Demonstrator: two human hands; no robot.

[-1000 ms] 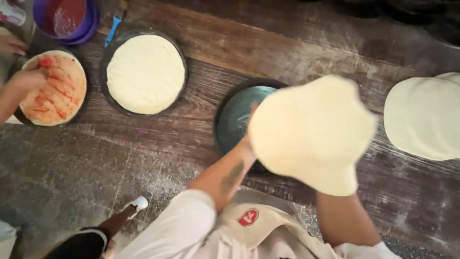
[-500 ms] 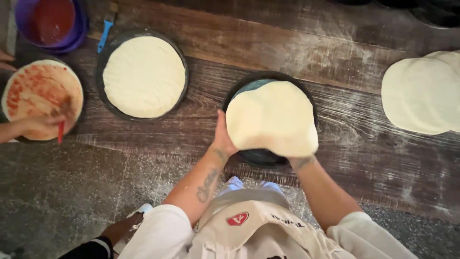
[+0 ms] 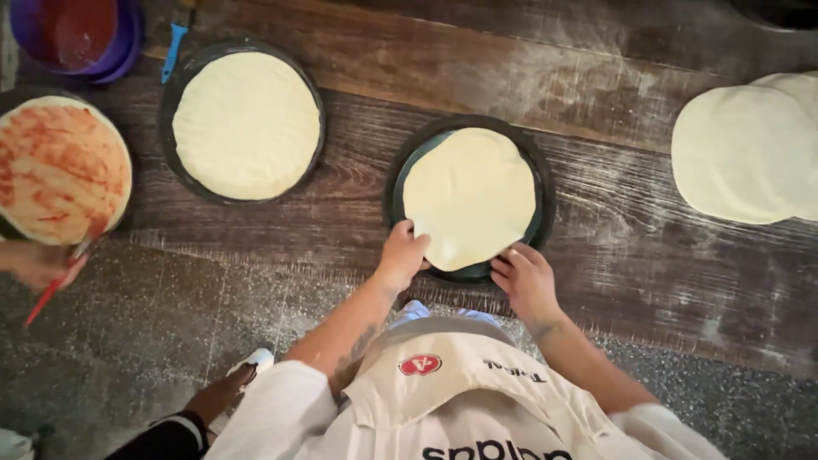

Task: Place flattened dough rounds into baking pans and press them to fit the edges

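Observation:
A pale round of raw dough [image 3: 470, 194] lies in a dark round pan [image 3: 394, 183] on the floured wooden table. My left hand [image 3: 402, 253] rests its fingers on the dough's near left edge. At the dough's near right edge, my right hand [image 3: 526, 276] touches it with bent fingers. The dough sits a little off centre, leaving a strip of pan bare on the left.
A second pan with plain dough [image 3: 245, 124] sits to the left. Further left, another person's hand [image 3: 38, 262] spreads red sauce on a dough base [image 3: 58, 169] with a red-handled tool. A purple sauce bowl [image 3: 77, 34] stands at top left. Stacked dough rounds [image 3: 750, 152] lie at right.
The dough was up in the air on my hands, then came down into the pan. Both my hands have slid to its near edge.

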